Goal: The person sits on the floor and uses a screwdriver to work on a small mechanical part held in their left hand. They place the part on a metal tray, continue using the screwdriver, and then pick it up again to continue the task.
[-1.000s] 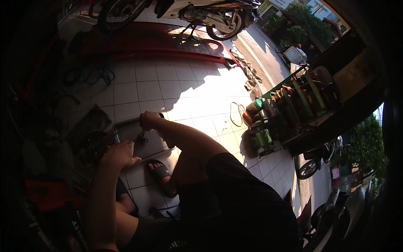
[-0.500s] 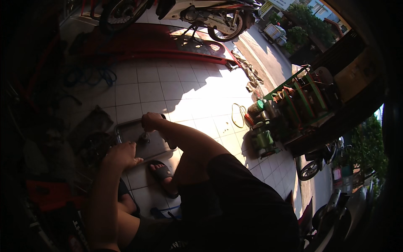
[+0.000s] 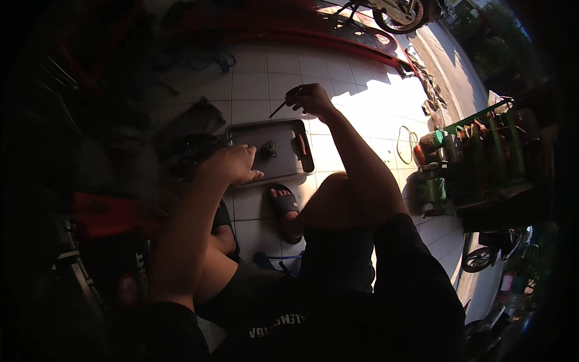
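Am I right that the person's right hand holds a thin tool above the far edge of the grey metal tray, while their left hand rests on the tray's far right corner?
Not quite. The head view shows the left hand at the near left corner of the grey metal tray, not the far right. The right hand does hold a thin tool above the far edge.

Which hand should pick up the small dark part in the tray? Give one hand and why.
Left. The left hand is empty and rests at the tray edge, right beside the dark part. The right hand is beyond the tray, busy holding a thin tool.
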Demonstrator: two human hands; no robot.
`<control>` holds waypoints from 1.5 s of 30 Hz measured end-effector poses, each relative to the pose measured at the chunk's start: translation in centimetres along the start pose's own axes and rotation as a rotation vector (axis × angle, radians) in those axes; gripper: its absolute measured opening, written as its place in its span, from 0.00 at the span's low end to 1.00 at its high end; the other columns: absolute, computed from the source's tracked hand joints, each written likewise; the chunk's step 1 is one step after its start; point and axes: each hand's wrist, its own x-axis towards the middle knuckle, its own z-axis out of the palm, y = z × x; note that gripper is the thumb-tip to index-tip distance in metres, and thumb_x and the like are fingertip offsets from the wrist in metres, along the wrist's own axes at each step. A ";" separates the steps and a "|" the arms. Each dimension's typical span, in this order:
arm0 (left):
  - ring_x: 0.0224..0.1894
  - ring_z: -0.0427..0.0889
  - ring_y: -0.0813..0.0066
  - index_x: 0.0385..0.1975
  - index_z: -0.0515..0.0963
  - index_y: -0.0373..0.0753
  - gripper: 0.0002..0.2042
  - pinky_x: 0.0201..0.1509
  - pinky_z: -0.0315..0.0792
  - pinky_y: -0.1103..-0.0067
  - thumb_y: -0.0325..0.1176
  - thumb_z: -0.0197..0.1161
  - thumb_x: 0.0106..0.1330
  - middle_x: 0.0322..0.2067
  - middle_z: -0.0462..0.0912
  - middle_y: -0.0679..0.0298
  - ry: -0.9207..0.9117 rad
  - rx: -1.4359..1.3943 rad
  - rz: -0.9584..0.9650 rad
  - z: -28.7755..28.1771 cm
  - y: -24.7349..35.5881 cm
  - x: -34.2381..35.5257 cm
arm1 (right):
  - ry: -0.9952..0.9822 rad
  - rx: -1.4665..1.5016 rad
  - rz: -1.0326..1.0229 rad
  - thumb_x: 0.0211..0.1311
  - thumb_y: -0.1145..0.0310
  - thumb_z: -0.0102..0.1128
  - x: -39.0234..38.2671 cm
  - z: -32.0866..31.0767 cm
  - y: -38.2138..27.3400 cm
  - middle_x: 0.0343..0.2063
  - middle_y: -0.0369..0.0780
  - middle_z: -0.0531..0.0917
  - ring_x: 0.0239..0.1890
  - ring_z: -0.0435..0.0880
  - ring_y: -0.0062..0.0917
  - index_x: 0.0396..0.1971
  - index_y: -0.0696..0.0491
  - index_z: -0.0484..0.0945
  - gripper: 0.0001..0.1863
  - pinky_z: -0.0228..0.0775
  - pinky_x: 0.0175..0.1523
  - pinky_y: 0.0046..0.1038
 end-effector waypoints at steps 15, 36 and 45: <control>0.66 0.72 0.55 0.66 0.66 0.34 0.36 0.68 0.68 0.66 0.53 0.66 0.65 0.65 0.71 0.50 0.003 0.055 0.019 2.1 0.0 1.1 | 0.829 0.131 -0.365 0.53 0.58 0.73 -8.1 0.8 -9.0 0.28 0.41 0.88 0.30 0.88 0.28 0.35 0.48 0.90 0.13 0.77 0.40 0.29; 0.62 0.76 0.51 0.65 0.67 0.35 0.36 0.66 0.70 0.64 0.54 0.66 0.64 0.60 0.77 0.49 -0.250 -0.117 -0.079 20.4 -9.7 3.4 | 0.893 0.810 -0.331 0.46 0.60 0.78 -2.3 -2.2 -10.5 0.32 0.40 0.87 0.32 0.85 0.30 0.32 0.51 0.90 0.14 0.76 0.42 0.31; 0.57 0.79 0.52 0.58 0.72 0.33 0.30 0.58 0.74 0.64 0.42 0.73 0.60 0.55 0.77 0.44 0.243 -0.327 -0.263 22.9 -2.7 20.6 | 0.685 0.347 -0.521 0.43 0.73 0.63 -3.3 3.4 -12.2 0.34 0.41 0.82 0.44 0.79 0.34 0.21 0.52 0.84 0.03 0.70 0.49 0.34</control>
